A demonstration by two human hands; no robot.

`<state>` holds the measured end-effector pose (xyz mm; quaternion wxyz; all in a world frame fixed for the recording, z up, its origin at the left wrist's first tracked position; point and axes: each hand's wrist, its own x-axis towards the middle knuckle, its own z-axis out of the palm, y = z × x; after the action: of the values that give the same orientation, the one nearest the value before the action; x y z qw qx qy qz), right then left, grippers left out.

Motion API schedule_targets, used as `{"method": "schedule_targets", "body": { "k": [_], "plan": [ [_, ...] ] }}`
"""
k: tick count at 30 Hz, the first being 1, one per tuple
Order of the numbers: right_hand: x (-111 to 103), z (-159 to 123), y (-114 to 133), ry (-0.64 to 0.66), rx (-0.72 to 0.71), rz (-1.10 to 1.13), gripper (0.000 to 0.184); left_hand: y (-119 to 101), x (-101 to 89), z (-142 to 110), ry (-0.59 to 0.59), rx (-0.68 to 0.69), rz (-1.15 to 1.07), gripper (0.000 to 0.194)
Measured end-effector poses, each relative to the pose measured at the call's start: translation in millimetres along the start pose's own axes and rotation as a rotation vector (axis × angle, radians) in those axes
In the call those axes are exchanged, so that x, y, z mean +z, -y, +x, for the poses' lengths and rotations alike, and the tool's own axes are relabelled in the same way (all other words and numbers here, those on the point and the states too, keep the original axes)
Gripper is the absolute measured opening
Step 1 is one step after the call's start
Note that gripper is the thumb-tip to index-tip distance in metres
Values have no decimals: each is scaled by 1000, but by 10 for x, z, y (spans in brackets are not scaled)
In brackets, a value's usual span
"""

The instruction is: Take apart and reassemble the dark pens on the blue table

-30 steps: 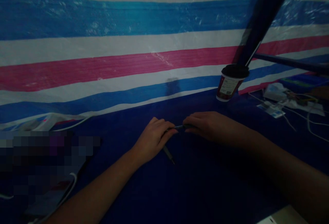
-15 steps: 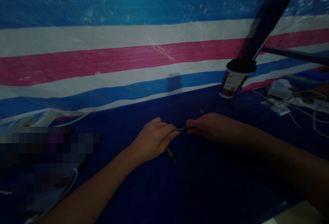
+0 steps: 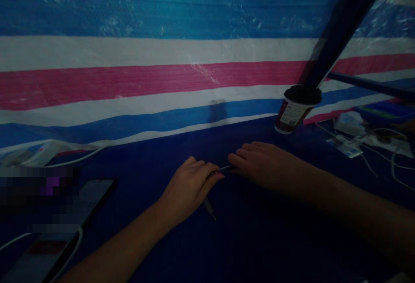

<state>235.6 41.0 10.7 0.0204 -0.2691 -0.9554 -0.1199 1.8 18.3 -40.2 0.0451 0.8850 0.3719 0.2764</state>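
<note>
My left hand (image 3: 189, 185) and my right hand (image 3: 256, 162) meet over a dark blue table (image 3: 246, 239). Both are closed on a thin dark rod-like piece (image 3: 222, 169) that spans the small gap between their fingertips. A pen-like tool (image 3: 210, 208) sticks out below my left hand, its tip pointing toward me; the left fingers curl over its upper end. The light is dim, so fine detail of the held pieces is unclear.
A striped blue, white and pink tarp (image 3: 155, 75) hangs behind the table. A lidded paper cup (image 3: 293, 110) stands at the back right beside a dark slanted pole (image 3: 337, 32). White cables and small devices (image 3: 363, 138) lie far right. A phone (image 3: 92, 194) and cable lie at left.
The hands stay joined on the thin piece and have shifted slightly left. The view has tilted, bringing the phone at left into sight.
</note>
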Motion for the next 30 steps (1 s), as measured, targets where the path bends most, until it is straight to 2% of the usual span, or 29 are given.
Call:
{"method": "schedule_targets", "body": {
  "k": [3, 5, 8, 10, 12, 15, 17, 19, 21, 23, 25, 27, 30],
  "plan": [
    [2, 17, -6, 138, 33, 53, 8, -35, 6, -5, 23, 19, 51, 44],
    [22, -18, -21, 168, 22, 30, 6, -115, -32, 3, 86, -24, 22, 49],
    [11, -119, -33, 109, -49, -53, 9, -283, -143, 35, 223, -243, -144, 51],
    [-40, -168, -33, 36, -92, -127, 14, -359, -214, 65, 339, -394, -388, 60],
    [-105, -165, -35, -40, -91, -188, 20, -365, -248, 92, 267, -423, -485, 57],
    [-162, -64, -66, -75, -22, -107, 19, -265, -215, 100, 140, -363, -414, 44],
    [-141, 16, -105, -31, 57, 120, 28, -180, -156, 74, 114, -296, -342, 32],
    [-72, 57, -144, -3, 169, 392, 35, -114, -95, 35, 89, -296, -308, 27],
    [19, 39, -166, -68, 236, 621, 32, -74, -48, 1, 81, -261, -223, 26],
    [97, -22, -165, -168, 258, 790, 22, -56, -20, -12, 92, -201, -160, 28],
    [139, -91, -153, -218, 252, 846, 17, -49, -9, -6, 105, -151, -135, 30],
    [148, -137, -144, -266, 285, 854, 28, -48, -7, 8, 104, -126, -125, 31],
    [137, -153, -144, -193, 355, 895, 25, -46, -7, 18, 99, -131, -110, 32]
  ]
}}
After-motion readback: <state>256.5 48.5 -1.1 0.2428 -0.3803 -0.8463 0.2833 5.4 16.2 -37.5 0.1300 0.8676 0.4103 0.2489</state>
